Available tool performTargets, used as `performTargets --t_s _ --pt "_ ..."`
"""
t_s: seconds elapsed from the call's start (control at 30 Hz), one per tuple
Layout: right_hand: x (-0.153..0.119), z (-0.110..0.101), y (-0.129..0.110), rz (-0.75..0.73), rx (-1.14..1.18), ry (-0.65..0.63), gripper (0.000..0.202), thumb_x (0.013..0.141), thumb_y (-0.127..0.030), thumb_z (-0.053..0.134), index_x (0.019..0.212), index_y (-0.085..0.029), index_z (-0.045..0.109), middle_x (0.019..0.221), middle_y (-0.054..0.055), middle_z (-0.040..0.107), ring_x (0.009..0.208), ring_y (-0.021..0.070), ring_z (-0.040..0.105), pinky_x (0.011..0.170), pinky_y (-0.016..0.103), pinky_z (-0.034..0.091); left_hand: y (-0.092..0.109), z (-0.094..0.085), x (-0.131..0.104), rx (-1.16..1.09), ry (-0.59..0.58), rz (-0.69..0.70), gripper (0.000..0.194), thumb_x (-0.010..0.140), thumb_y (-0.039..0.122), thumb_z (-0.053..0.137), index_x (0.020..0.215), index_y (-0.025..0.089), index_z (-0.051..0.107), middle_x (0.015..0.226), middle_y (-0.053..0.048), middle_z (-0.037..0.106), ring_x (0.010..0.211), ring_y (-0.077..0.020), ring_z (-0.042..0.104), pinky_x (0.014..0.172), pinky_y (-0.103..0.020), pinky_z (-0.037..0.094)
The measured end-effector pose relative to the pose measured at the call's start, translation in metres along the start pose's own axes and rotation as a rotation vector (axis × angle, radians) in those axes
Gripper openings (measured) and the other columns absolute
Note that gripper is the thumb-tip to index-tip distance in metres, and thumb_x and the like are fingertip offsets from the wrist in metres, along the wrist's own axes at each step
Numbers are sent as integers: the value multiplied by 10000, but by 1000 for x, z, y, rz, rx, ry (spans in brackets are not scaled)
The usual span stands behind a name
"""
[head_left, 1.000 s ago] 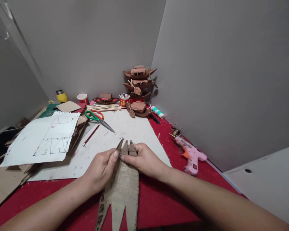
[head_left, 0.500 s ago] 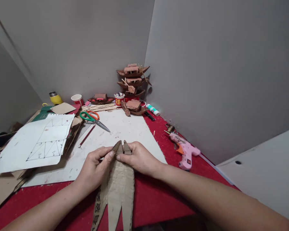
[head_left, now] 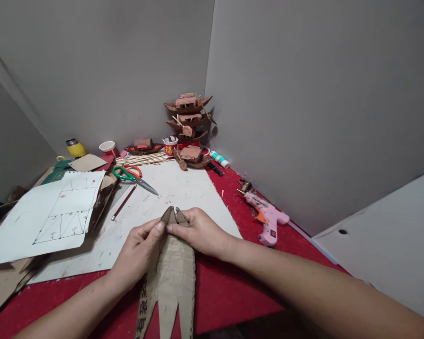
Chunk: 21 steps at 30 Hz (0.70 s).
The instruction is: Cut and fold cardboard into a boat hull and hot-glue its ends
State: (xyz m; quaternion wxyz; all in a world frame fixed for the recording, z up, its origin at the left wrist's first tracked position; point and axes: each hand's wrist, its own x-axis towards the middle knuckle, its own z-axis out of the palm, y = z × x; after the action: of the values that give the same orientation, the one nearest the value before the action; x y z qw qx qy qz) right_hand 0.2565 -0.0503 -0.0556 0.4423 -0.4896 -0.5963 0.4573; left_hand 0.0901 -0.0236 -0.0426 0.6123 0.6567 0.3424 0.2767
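Observation:
A brown cardboard cutout (head_left: 173, 278) with long pointed strips hangs toward me over the front of the table, dark printed characters on its left strip. Its far end has two pointed flaps parted by a narrow gap. My left hand (head_left: 141, 247) pinches the left flap between thumb and fingers. On the right flap, my right hand (head_left: 201, 233) is closed the same way, thumb on top. The fingers beneath the cardboard are hidden.
Scissors (head_left: 136, 179) and a pencil (head_left: 123, 202) lie on white paper (head_left: 183, 188). A pink glue gun (head_left: 266, 216) rests at right. Stacked model boats (head_left: 189, 115) stand at the back. A drawn plan (head_left: 67, 202) covers cardboard at left.
The view has shifted slightly to the right. Both hands keep their hold on the cardboard, and the gap between its two tips looks slightly changed.

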Motion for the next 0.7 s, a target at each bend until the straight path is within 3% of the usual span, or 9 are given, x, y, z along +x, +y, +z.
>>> performTargets --t_s 0.1,0.43,0.6,0.7 --pt "1 -1 3 -23 -26 -6 195 782 -266 556 645 -132 591 600 -28 456 589 109 404 550 210 377 0 0 -3 -68 3 -62 322 893 416 527 958 157 707 810 -10 713 674 -147 592 673 -244 462" --pt "1 -5 2 -97 -148 -61 317 866 -364 483 651 -145 563 617 -23 464 583 110 424 546 216 362 -2 -3 1 -94 -56 -20 343 899 405 523 1096 173 683 1018 -55 713 922 -211 617 827 -306 473" --pt "1 -10 -2 -228 -463 17 344 920 -347 437 633 -167 495 608 -22 447 566 104 410 540 220 320 -3 -4 0 -121 -58 -26 301 895 350 547 1106 189 688 1053 -50 711 941 -203 615 880 -314 454" --pt "1 -10 -3 -248 -456 69 289 894 -329 496 651 -173 501 622 -21 476 583 109 416 558 226 322 -4 -4 0 -147 -52 -38 286 889 342 558 1087 189 697 1048 -45 714 918 -194 621 863 -300 456"
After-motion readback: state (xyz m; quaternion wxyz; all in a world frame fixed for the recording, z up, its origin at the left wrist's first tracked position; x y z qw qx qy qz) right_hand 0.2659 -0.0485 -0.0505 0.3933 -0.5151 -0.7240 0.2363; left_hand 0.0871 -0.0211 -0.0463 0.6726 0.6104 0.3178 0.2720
